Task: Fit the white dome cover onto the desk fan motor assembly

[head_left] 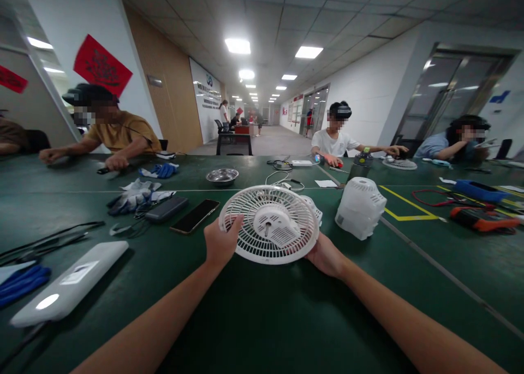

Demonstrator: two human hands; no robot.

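A round white fan grille with the motor hub in its middle (270, 224) is held tilted toward me above the green table (254, 319). My left hand (220, 242) grips its left rim. My right hand (325, 255) holds its lower right rim from beneath. A second white grille piece (313, 207) shows just behind the held one. The white fan body housing (360, 207) lies on the table to the right, apart from both hands.
Left of the grille lie a black phone (195, 215), a dark power bank (166, 208), gloves (133, 195), cables and a long white device (69, 284). A steel bowl (222, 175) sits behind. An orange tool (483, 219) lies at right. Other people sit at the far side.
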